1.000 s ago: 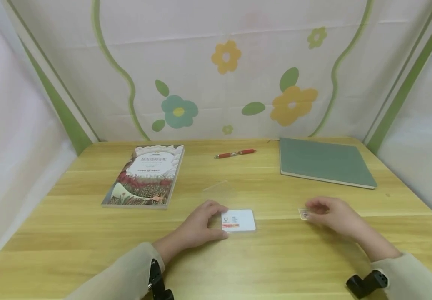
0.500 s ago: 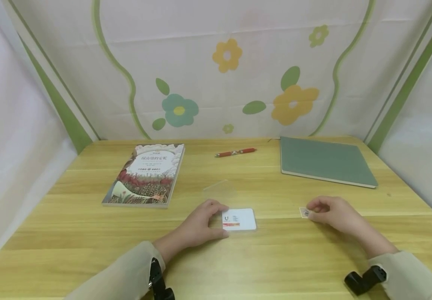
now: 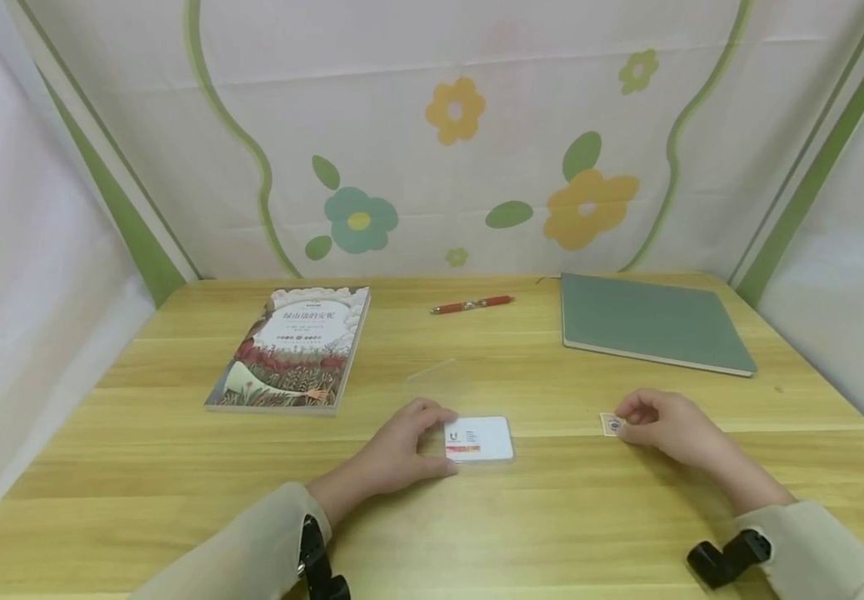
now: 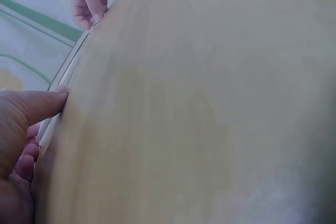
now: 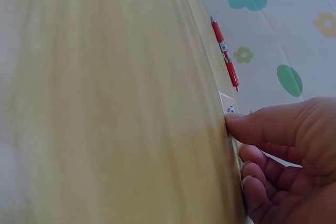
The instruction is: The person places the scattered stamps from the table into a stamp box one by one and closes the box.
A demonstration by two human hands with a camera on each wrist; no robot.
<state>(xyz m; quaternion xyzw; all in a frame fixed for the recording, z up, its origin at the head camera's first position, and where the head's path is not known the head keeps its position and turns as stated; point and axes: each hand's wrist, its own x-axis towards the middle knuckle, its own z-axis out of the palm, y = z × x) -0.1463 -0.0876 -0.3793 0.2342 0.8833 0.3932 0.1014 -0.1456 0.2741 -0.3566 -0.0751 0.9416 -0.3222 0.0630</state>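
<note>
Two hands rest on a wooden tabletop (image 3: 177, 467). Left hand (image 3: 394, 454): fingers curled, thumb and fingertips pinching the left edge of a white card (image 3: 479, 439) that lies flat near the middle front of the tabletop; the card bears a small logo and a red-orange stripe. Right hand (image 3: 671, 429): fingers curled, fingertips pinching a small square sticker (image 3: 611, 425) that lies flat on the tabletop, well apart from the card and to its right. In the right wrist view the thumb (image 5: 262, 124) presses down at the sticker's edge. Behind the hands: an illustrated book (image 3: 289, 350) lies at the left, a red pen (image 3: 471, 305) lies near the far middle edge, and a closed green notebook (image 3: 652, 323) lies at the right. A floral curtain (image 3: 432, 142) hangs behind the tabletop. Both sleeves are beige.
</note>
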